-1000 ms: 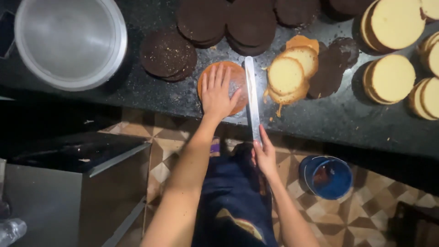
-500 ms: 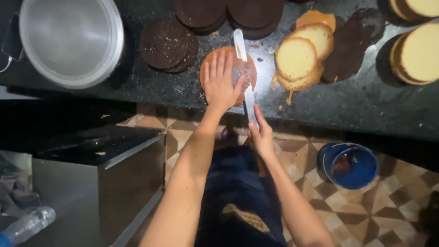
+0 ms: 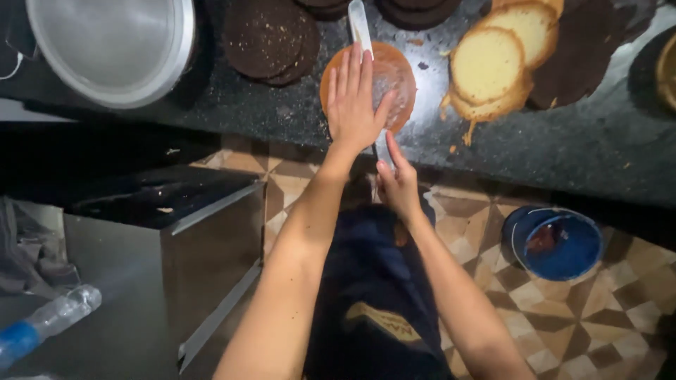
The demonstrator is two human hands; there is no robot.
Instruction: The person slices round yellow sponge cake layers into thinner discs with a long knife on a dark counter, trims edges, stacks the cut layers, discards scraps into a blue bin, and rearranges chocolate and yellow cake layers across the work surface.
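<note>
Hands (image 3: 355,105) on knife (image 3: 360,28), blade pointing away.

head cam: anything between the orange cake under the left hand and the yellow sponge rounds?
Head view: mostly bare dark speckled counter between orange cake and yellow sponge rounds, only a few crumbs. Nothing else.

round orange-brown cake (image 3: 394,77) | flat on counter | long knife (image 3: 360,28) through it

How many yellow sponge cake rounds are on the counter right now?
2 whole ones show: one pale round right of the orange cake under the left hand, and another behind it at the top edge. A third may be cut off at the right edge.
</note>
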